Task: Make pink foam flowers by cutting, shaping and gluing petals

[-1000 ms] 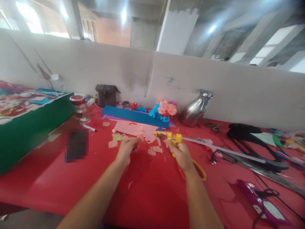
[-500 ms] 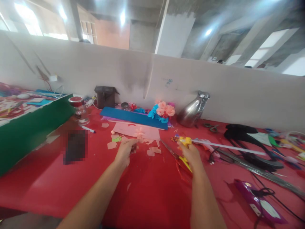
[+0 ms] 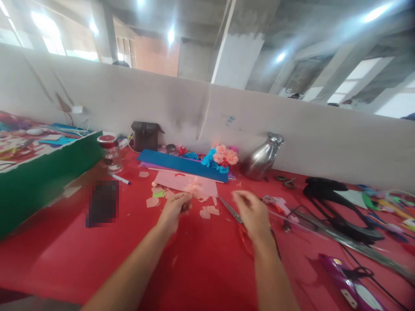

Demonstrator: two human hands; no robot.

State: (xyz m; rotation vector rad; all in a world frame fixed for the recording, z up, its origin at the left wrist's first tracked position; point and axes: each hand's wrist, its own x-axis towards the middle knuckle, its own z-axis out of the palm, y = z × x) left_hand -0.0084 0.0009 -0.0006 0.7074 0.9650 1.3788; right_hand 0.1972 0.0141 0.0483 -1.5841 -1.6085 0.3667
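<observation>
Head: left fingers (image 3: 183,199) hold flower (image 3: 194,186), scribble (image 3: 231,120) (blurred) beyond.

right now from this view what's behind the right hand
Scissors: their blades and part of a red handle show past the right hand. It covers the rest, so anything else directly behind it cannot be seen.

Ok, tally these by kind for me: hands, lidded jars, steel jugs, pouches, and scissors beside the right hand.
Hands: 2, left hand and right hand
Lidded jar: 1
Steel jug: 1
Dark pouch: 1
Scissors beside the right hand: 1
Total: 6
</observation>
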